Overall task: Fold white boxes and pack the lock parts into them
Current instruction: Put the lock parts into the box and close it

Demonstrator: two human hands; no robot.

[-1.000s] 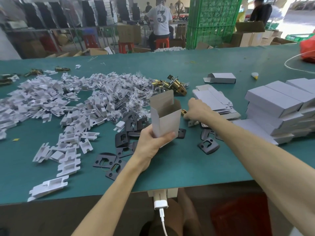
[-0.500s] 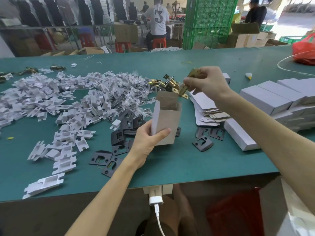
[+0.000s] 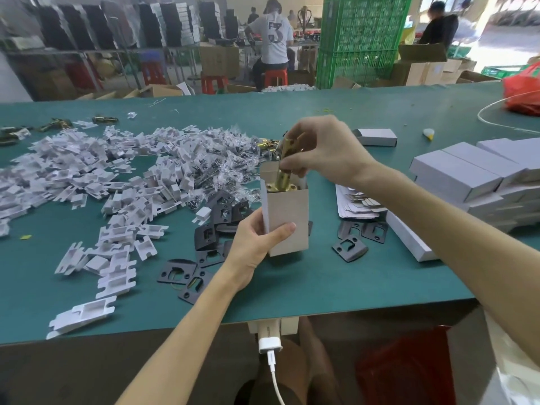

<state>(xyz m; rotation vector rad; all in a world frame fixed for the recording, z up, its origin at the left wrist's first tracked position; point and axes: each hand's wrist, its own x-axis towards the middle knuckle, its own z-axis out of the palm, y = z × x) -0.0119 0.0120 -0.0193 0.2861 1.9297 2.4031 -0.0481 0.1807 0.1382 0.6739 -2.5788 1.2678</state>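
My left hand point(image 3: 257, 247) grips a folded white box point(image 3: 287, 211) upright above the green table point(image 3: 336, 282), its top open. Held by the fingers of my right hand point(image 3: 324, 150), a brass latch point(image 3: 285, 168) stands upright with its lower end inside the box's mouth. More brass latches point(image 3: 267, 146) lie behind the box. Black strike plates point(image 3: 204, 260) are scattered around the box's base, and others point(image 3: 355, 239) lie to its right. A stack of flat unfolded boxes point(image 3: 358, 207) sits under my right forearm.
A large heap of white plastic inserts point(image 3: 96, 185) and bagged screws point(image 3: 222, 168) covers the table's left half. Finished white boxes point(image 3: 479, 173) are stacked at the right, one closed box point(image 3: 377, 137) behind. A red bag point(image 3: 523, 89) sits far right. People work in the background.
My right hand picked a brass latch off the table, raised it over the box, and now its lower end is inside the opening. The left hand kept holding the box upright.
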